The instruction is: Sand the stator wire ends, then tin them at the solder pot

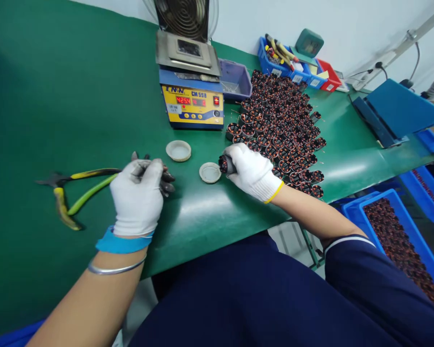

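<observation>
My right hand (251,168), in a white glove with a yellow edge, grips a black cylindrical motor part (227,164) with copper showing at its end. The part is beside a small round white dish (210,172). Another round dish (178,151) lies further back. My left hand (139,195), gloved in white with dark fingertips, is over the green table with its fingers curled; whether it holds something small cannot be made out. Pliers with yellow handles (90,174) and a green-handled tool (92,193) lie left of it. Many similar parts (284,125) stand in rows behind my right hand.
A yellow and blue CM558 heating unit (193,106) stands at the back, a fan (184,14) behind it. Beside it are a purple bin (235,77) and a blue tool bin (273,60). Blue crates (379,197) of parts stand lower right, past the table edge.
</observation>
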`<state>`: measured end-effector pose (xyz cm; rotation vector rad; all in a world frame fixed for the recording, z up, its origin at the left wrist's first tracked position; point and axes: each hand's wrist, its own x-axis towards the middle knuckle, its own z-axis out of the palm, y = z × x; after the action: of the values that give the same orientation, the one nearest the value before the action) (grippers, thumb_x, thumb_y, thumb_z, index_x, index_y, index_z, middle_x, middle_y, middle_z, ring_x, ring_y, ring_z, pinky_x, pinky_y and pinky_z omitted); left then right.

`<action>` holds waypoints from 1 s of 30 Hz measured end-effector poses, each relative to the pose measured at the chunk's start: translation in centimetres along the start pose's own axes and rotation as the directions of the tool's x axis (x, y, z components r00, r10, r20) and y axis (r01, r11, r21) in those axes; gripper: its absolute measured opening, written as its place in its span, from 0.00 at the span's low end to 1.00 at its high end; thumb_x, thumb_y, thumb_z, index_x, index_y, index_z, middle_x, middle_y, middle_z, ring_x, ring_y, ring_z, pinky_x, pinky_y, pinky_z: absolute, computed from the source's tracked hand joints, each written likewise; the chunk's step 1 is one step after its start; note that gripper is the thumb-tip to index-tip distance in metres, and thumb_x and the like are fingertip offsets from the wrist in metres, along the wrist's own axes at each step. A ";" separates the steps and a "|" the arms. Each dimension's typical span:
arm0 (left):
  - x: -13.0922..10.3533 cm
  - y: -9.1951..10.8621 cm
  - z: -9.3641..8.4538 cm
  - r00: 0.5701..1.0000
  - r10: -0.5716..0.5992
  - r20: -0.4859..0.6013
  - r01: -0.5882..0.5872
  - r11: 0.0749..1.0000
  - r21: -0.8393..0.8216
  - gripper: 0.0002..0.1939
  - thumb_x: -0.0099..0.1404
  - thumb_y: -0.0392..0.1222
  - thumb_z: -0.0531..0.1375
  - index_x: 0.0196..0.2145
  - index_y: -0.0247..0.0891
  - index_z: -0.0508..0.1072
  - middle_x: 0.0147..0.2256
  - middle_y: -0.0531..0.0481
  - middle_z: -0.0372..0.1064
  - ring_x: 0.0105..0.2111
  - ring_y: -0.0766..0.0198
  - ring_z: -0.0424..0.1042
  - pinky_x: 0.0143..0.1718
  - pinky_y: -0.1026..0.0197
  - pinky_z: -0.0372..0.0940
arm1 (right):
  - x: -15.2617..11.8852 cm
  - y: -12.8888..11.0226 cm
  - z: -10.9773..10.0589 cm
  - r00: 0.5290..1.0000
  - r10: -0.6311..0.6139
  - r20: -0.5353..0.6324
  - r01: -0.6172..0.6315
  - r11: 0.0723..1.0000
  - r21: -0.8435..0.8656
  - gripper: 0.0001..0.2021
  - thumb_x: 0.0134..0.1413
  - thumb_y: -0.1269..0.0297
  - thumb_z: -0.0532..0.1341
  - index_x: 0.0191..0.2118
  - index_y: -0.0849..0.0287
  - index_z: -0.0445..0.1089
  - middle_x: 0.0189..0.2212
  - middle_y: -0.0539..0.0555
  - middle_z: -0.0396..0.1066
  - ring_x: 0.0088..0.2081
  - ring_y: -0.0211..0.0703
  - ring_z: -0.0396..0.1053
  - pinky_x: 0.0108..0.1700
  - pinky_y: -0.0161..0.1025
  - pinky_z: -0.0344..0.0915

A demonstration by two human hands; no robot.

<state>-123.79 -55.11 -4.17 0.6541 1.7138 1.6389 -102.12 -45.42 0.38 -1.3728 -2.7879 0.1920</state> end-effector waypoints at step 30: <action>0.6 -1.8 -0.3 0.993 0.082 -0.081 -0.082 0.997 -0.002 0.08 0.59 0.44 0.66 0.31 0.38 0.73 0.23 0.53 0.74 0.18 0.66 0.71 0.21 0.64 0.67 | 2.4 -3.3 -2.5 0.938 -0.241 0.249 0.315 0.894 -0.318 0.23 0.83 0.68 0.42 0.63 0.62 0.71 0.59 0.68 0.75 0.57 0.63 0.73 0.58 0.56 0.72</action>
<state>-124.27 -55.05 -6.08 0.6719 1.7598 1.7477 -106.01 -45.24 3.18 -1.0235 -3.2768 -0.2021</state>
